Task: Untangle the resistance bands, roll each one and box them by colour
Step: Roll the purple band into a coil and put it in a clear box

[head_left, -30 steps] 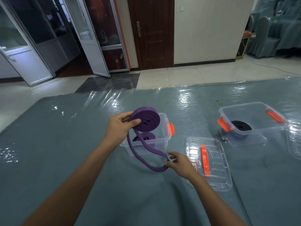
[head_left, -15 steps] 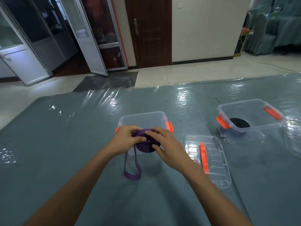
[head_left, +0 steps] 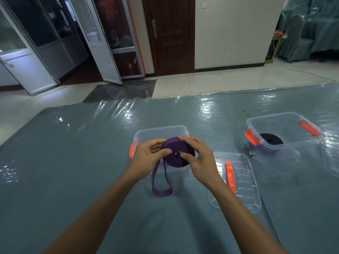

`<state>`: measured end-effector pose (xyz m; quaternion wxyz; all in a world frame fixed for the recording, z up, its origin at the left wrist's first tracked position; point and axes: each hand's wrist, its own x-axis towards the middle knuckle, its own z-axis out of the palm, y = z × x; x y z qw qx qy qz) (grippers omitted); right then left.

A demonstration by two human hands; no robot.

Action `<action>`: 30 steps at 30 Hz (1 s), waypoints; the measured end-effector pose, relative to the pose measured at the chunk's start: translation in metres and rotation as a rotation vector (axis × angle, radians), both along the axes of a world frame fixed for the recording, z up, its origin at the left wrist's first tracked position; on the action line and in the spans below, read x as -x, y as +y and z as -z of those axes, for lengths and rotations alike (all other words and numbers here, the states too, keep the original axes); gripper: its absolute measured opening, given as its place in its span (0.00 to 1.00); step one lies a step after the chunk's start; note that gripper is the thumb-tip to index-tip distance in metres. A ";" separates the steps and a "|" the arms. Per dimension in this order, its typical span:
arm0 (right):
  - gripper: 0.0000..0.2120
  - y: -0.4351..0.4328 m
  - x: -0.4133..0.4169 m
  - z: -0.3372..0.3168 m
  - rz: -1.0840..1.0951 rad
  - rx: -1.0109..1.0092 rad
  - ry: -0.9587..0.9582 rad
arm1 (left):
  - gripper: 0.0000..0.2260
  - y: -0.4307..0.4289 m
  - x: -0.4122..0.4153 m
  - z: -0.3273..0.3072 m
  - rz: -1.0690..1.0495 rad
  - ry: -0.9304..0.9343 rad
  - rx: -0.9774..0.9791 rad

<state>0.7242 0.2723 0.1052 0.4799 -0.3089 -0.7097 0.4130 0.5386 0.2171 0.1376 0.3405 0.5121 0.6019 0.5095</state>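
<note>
Purple resistance band (head_left: 178, 153), wound into a thick roll, is held just above the near edge of a clear box (head_left: 159, 130). The left hand (head_left: 146, 158) and right hand (head_left: 200, 160) both grip it, thumbs on its face. Its loose tail hangs in a loop to the table (head_left: 73, 162), which is covered in grey-blue cloth under shiny clear plastic. Two clear boxes with orange clips are in view; the far-right box (head_left: 286, 118) holds one black rolled band (head_left: 271, 141). One clear lid (head_left: 244, 195) lies right of the hands. Beyond are pale floor tiles, a brown door (head_left: 170, 33), glass doors (head_left: 102, 43) on the left and draped chairs (head_left: 311, 30) on the right.
</note>
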 end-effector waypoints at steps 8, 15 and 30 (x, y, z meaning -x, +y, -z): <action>0.27 -0.011 0.004 0.005 0.026 -0.003 -0.023 | 0.15 -0.005 0.006 0.002 0.026 0.079 0.000; 0.29 0.002 -0.009 -0.016 -0.161 -0.245 -0.531 | 0.13 0.001 0.018 -0.017 0.181 0.181 0.090; 0.28 -0.010 -0.003 -0.021 -0.068 0.021 -0.035 | 0.14 -0.002 0.005 -0.003 0.063 -0.102 -0.055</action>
